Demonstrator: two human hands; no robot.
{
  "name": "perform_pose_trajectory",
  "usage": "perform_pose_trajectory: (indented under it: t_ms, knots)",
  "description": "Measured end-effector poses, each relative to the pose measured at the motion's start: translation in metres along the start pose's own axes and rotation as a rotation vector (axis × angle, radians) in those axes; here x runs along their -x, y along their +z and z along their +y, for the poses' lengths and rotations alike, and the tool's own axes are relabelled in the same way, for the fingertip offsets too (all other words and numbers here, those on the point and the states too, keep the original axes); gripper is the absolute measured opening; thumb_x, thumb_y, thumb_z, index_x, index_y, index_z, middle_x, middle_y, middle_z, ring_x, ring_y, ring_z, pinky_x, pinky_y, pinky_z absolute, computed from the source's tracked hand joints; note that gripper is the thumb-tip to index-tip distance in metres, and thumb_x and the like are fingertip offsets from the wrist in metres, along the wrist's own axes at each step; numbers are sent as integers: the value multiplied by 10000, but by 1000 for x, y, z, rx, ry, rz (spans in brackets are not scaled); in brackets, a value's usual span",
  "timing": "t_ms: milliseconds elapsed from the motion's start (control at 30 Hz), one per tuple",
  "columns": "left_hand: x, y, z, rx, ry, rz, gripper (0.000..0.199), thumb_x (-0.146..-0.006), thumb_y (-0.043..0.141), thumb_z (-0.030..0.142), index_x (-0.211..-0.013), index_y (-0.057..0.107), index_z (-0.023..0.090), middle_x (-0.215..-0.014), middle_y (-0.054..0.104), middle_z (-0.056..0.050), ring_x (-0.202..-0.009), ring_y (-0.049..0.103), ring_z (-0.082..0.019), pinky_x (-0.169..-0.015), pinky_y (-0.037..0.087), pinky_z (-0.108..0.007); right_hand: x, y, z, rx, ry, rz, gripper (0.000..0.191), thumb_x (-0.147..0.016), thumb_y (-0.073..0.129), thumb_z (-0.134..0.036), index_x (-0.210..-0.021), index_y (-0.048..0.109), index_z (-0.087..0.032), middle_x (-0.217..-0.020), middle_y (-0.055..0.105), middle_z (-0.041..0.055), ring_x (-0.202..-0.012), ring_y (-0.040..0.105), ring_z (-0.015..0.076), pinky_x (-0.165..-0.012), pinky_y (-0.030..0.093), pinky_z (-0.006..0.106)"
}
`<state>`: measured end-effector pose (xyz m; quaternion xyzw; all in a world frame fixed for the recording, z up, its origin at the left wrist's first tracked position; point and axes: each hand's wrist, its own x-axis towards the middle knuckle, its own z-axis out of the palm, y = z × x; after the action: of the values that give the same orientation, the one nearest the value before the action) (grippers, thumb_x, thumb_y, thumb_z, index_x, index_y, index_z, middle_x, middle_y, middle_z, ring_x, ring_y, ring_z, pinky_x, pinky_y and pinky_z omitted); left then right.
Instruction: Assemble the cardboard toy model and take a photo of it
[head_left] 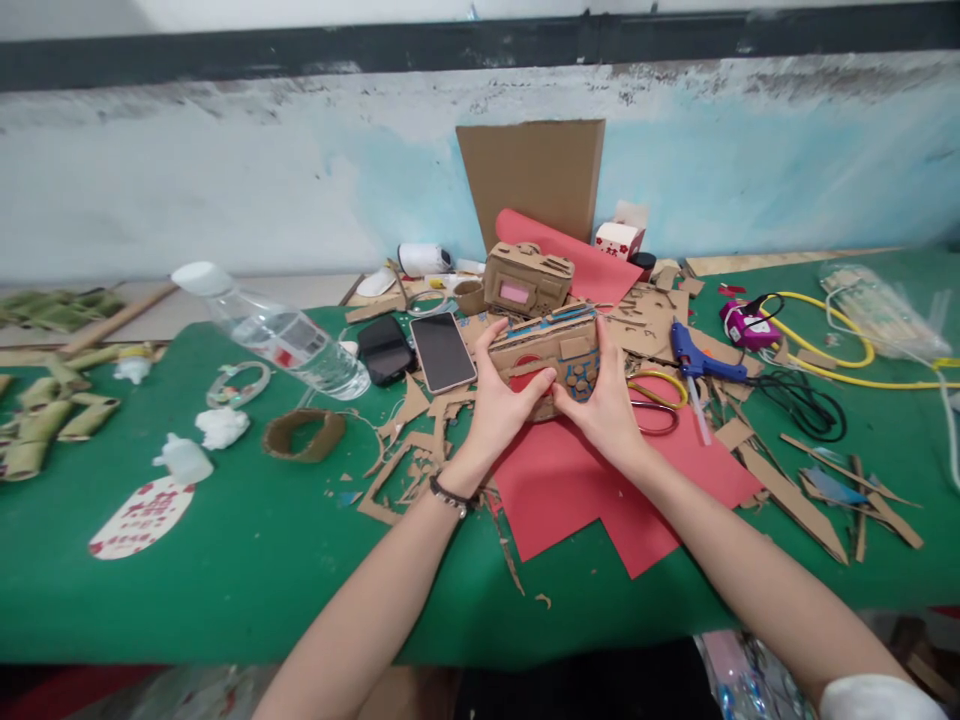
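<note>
**Both hands on the cardboard model, mid-assembly**

Green felt covers the long table [225, 560] under a scuffed pale-blue wall, and it is buried in craft litter. Biggest piece first: a red paper sheet [570, 490] spreads out right under the action, with cardboard offcuts [409, 470] scattered around it. A plastic bottle [277, 335] lies on its side to the left, and two phones [442, 352] sit flat beside it. Farther back stands a second cardboard camera [527, 279].

Now the centre: a cardboard model with blue trim [551, 350] is held just above the red sheet. The left hand [501, 405] grips its near left corner, thumb pressing the front face; the right hand [604, 405] clamps the right end, fingers wrapped over the patterned side. It looks like a press-and-hold step, seating a glued part. A fair guess: the next move calls for steady pressure, with the blue glue gun [694, 358] just to the right if the joint needs more.
</note>
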<state>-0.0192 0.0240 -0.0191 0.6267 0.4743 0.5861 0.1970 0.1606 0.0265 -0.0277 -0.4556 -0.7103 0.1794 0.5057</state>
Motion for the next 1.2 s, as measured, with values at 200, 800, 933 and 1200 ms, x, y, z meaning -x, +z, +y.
perform_pose_trajectory:
  t_ms: [200,800,933,1200]
  knots:
    - [-1,0,3,-25,18,13,871,-868,881,601,-1537,431,273,-1626,492,-146,-1533,518,-325,-1338,382,-524,0,0,1,-10,4,-11,1088,-946,789,-404,-1788,105,-325,-1739,374,153,-1646,361,347,-1360,344,626]
    - [3,3,5,-83,2,59,794,-873,862,465,-1515,449,250,-1573,526,-138,-1510,533,-322,-1337,392,-521,-2,-6,4,-92,-10,-66,1073,-981,768,-477,-1797,81,-360,-1818,290,118,-1692,301,341,-1375,317,632]
    - [6,6,11,-136,14,105,850,-845,855,340,-1564,411,244,-1630,489,-146,-1565,482,-321,-1356,370,-508,-1,-6,0,-83,-13,-70,1066,-979,765,-434,-1797,85,-361,-1819,286,115,-1695,295,330,-1380,313,612]
    - [4,5,12,-158,50,88,822,-853,811,253,-1576,419,265,-1617,505,-137,-1551,495,-316,-1350,378,-521,1,-3,-3,-21,-6,-56,1042,-997,738,-462,-1792,74,-356,-1809,305,125,-1697,296,334,-1372,325,626]
